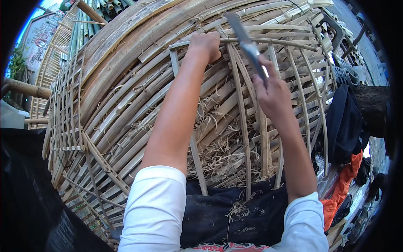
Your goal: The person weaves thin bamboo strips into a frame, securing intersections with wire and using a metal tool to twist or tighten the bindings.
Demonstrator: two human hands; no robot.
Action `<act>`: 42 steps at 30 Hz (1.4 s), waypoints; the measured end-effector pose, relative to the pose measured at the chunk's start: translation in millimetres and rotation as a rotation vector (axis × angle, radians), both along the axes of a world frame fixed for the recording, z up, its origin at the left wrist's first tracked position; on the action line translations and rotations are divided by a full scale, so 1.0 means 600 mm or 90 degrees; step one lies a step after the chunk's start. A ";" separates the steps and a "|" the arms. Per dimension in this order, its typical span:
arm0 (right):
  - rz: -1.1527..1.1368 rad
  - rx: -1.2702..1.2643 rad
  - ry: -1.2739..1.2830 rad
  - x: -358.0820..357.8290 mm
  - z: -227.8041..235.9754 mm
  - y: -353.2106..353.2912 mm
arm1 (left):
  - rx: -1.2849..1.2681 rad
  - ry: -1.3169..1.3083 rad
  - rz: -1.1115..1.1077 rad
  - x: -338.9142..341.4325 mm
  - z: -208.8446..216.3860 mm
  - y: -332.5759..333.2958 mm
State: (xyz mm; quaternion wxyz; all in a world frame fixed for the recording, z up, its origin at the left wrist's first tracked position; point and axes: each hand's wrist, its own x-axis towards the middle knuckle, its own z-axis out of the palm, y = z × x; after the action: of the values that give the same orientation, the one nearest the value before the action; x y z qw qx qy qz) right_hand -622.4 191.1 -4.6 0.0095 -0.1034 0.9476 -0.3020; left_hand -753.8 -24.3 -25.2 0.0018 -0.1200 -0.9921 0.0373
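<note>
My left hand (205,45) is closed round a long bamboo crosspiece (273,40) near its left end. That crosspiece runs across the top of a frame of slim bamboo slats (241,113), which spread down toward my lap. In my right hand (273,90) is a broad-bladed knife (238,28), gripped by its handle. Its grey blade, a little blurred, points up and left, to the right of my left fist and apart from it. Part of the crosspiece passes behind the blade.
Split bamboo strips (121,96) lie piled beyond the frame, with curled shavings (222,147) among them. A bamboo lattice (67,113) stands at the left. Black cloth (222,214) covers my lap. Dark fabric (344,122) and orange cloth (344,185) are at the right.
</note>
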 end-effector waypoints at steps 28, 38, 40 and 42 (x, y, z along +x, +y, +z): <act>0.020 0.002 0.044 0.019 -0.018 0.006 | 0.005 0.009 -0.010 -0.003 -0.004 -0.005; -0.051 -0.265 0.122 0.062 0.001 -0.019 | 0.044 0.067 -0.028 -0.001 -0.013 -0.008; -0.054 -0.292 0.105 0.080 0.018 -0.028 | 0.024 0.057 -0.017 0.001 -0.012 -0.009; -0.071 -0.343 0.094 0.091 0.023 -0.032 | 0.004 0.051 -0.004 0.003 -0.006 -0.013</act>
State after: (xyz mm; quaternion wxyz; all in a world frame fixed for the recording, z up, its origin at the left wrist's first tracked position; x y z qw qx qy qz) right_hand -567.6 171.9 9.2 -0.1044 -0.0714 0.8355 -0.5347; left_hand -752.0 -32.0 -28.8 0.0421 -0.1216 -0.9909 0.0389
